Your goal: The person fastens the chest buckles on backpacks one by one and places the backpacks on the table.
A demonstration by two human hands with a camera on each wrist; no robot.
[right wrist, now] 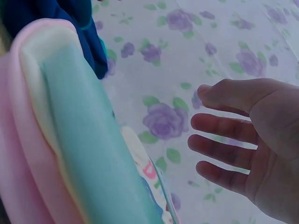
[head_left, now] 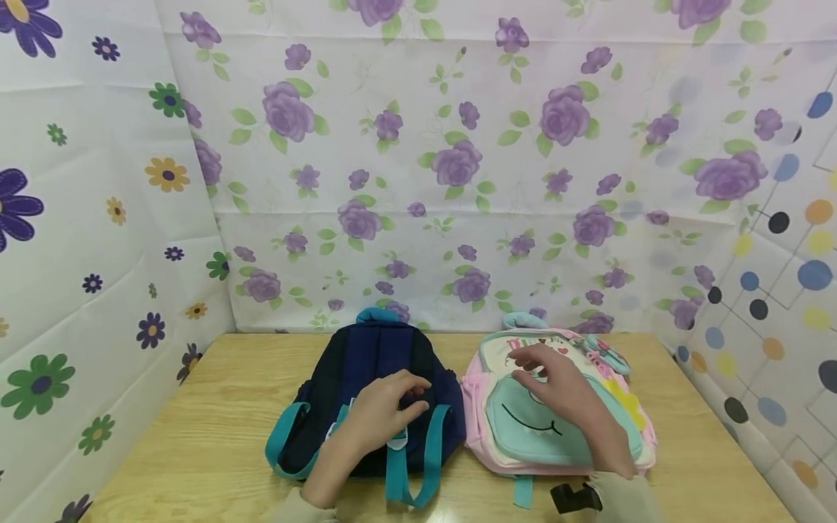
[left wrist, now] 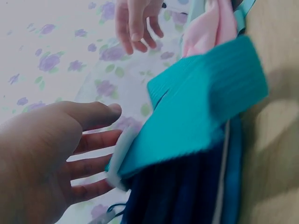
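- Head view: the navy backpack (head_left: 375, 356) is laid on the wooden table (head_left: 176, 436), and the pink and mint backpack (head_left: 543, 412) is set just beside it on the right.
- Head view: the left hand (head_left: 386, 410) is held over the navy backpack, the right hand (head_left: 556, 381) over the pink and mint one; the fingers of both are loosely bent, the thumbs apart from them.
- Left wrist view: the left hand's fingers are seen spread beside a turquoise strap (left wrist: 187, 112) and a pale buckle (left wrist: 119, 158); whether the buckle is touched cannot be told.
- Right wrist view: the right hand's fingers are relaxed and slightly separated, clear of the pink and mint backpack; floral cloth (right wrist: 166, 121) is seen behind.
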